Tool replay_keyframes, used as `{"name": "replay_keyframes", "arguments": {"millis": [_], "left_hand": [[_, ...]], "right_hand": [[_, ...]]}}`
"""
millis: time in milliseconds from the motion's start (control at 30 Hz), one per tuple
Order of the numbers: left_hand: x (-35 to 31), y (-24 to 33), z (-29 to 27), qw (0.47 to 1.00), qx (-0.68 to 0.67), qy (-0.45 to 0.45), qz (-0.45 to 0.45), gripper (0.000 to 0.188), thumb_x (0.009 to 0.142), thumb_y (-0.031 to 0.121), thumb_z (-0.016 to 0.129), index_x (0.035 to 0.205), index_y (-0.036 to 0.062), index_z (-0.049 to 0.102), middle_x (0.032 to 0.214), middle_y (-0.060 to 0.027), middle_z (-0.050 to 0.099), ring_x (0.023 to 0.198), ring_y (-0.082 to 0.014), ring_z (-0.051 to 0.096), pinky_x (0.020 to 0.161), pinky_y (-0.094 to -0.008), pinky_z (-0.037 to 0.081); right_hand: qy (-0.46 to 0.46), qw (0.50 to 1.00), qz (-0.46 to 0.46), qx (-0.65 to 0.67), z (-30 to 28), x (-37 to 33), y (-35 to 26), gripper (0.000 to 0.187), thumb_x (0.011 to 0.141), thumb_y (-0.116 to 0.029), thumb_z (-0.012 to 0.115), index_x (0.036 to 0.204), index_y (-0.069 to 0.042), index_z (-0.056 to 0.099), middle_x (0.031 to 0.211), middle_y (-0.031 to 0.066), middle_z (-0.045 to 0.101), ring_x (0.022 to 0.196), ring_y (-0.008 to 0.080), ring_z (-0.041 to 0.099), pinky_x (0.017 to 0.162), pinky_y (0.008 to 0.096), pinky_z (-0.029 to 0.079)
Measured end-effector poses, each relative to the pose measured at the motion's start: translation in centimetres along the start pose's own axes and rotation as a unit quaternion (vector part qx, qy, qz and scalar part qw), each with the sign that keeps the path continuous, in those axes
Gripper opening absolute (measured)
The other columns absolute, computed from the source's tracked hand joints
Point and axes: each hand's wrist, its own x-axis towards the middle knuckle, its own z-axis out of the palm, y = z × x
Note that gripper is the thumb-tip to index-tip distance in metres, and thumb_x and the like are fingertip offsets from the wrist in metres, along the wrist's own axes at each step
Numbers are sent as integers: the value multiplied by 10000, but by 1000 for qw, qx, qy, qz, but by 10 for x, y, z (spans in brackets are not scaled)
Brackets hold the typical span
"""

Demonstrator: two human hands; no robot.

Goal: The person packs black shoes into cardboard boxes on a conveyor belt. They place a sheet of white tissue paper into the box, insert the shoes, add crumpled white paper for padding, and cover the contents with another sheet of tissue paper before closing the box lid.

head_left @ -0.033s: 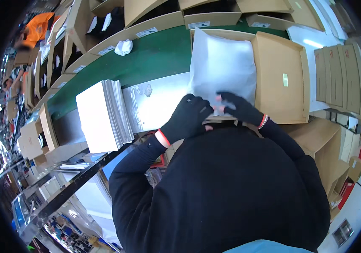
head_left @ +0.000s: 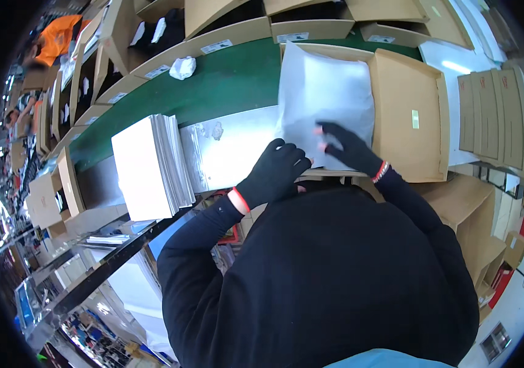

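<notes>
A sheet of thin white paper (head_left: 326,86) lies over an open cardboard box (head_left: 409,122), its far left corner sticking up past the rim. My right hand (head_left: 351,150), in a black glove with bare fingertips, is over the near part of the paper with thumb and fingers apart. At the paper's near left corner is my left hand (head_left: 277,168), gloved alike, its fingers curled in. What those fingers grip, if anything, is hidden. The box's lid is folded out to the right. Whatever the box holds is covered by the paper.
A thick stack of white paper (head_left: 142,168) stands left of a metal plate (head_left: 231,147) on the bench. Crumpled white paper (head_left: 182,68) lies on the green surface (head_left: 237,76). Open cartons (head_left: 225,43) line the far side; closed boxes (head_left: 489,113) stand at right.
My right hand has shifted slightly away from me across the paper, its fingertips now farther from my left hand. My left hand has barely moved.
</notes>
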Motion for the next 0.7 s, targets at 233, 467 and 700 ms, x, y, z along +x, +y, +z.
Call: {"name": "replay_keyframes", "arguments": {"millis": [233, 467, 700], "left_hand": [[-14, -21, 69, 987, 149, -65, -14, 100, 771, 93, 575, 865, 103, 608, 846, -76, 589, 992, -256, 564, 1113, -537, 223], [3, -3, 27, 998, -11, 47, -34, 244, 775, 175, 656, 1001, 85, 635, 816, -77, 615, 821, -247, 608, 1050, -472, 324], [-38, -43, 70, 794, -436, 185, -382, 587, 891, 368, 631, 1304, -15, 466, 1157, -141, 607, 981, -228, 623, 818, -331, 488]], "right_hand": [[-17, 902, -58, -427, 7, 130, 28, 583, 860, -423, 578, 1312, -68, 484, 1480, 160, 305, 1387, 367, 220, 1059, 623, 195], [-24, 883, -73, -463, -33, 148, 27, 642, 811, -566, 571, 1282, -131, 537, 1441, 147, 385, 1386, 339, 250, 1053, 681, 114], [354, 746, 375, -421, -229, -70, 134, 797, 743, -404, 723, 1327, 45, 419, 1194, 222, 576, 1128, 382, 540, 969, 417, 427]]}}
